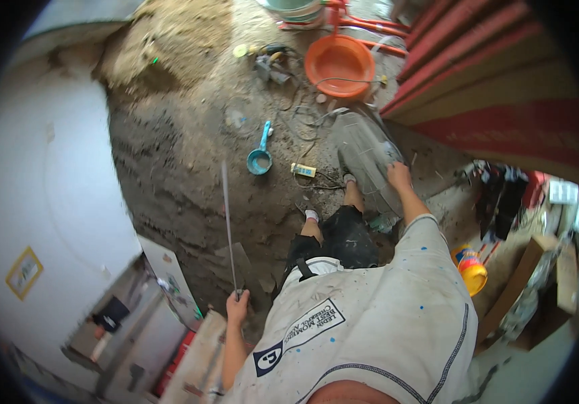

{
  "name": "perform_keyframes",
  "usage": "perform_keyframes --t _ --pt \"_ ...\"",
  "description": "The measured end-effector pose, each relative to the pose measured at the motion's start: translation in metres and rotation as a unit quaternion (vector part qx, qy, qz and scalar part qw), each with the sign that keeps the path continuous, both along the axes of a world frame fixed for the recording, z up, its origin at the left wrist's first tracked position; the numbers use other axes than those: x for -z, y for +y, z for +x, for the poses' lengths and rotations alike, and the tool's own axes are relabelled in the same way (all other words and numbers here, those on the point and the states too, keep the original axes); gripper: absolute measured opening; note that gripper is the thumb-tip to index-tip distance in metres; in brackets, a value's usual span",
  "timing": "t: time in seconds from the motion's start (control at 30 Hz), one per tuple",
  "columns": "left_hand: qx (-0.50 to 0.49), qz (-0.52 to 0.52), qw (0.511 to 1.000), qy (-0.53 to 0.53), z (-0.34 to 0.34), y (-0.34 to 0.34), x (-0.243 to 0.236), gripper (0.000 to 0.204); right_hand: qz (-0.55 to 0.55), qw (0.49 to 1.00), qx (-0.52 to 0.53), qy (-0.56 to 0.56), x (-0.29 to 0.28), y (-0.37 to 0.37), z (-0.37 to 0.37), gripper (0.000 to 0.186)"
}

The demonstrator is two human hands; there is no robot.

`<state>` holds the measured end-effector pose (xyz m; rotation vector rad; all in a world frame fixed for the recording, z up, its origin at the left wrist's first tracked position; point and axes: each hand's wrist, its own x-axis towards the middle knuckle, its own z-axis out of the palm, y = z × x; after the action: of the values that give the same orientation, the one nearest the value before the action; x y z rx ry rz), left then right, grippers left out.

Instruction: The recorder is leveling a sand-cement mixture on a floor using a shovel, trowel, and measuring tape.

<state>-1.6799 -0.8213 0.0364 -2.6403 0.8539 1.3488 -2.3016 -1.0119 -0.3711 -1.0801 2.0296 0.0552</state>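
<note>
My left hand [237, 307] is closed round the near end of a long, thin, pale straight bar [227, 215]. The bar points away from me over the dark mortar-covered ground and looks edge-on, so its exact kind is unclear. My right hand [399, 176] is closed at the right edge of a large, dusty grey oblong board or shallow pan [365, 151]. Its fingertips are partly hidden. A blue dipper [259, 160] with its handle pointing away lies on the dirt between the two. Beside it is a small yellow-and-white packet or box [303, 170].
An orange basin [340, 65] and a pale bucket [296, 10] stand far ahead. A sand heap [175, 40] lies far left by the white wall [54, 148]. Cables [310, 124] cross the ground. A red ribbed panel [491, 87] and yellow bucket [470, 269] are on the right.
</note>
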Motion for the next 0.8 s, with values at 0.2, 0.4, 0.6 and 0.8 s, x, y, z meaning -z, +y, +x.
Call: perform_keyframes --t 0.2,0.4,0.6,0.8 --pt "0.015 0.01 0.998 -0.059 0.038 0.055 -0.024 0.039 -0.05 0.995 -0.075 -0.049 0.014 0.008 -0.005 0.032" --pt "-0.108 0.081 0.989 -0.056 0.064 0.098 -0.045 0.044 -0.021 0.981 -0.181 -0.064 -0.022 -0.002 0.034 0.033" --pt "-0.138 0.03 0.986 -0.09 0.099 0.18 -0.057 0.042 -0.033 0.982 -0.186 0.03 -0.039 0.0 0.079 0.034" --pt "-0.193 0.001 0.98 -0.049 0.191 0.224 -0.03 0.043 0.042 0.967 0.058 0.243 -0.058 -0.01 0.112 0.038"
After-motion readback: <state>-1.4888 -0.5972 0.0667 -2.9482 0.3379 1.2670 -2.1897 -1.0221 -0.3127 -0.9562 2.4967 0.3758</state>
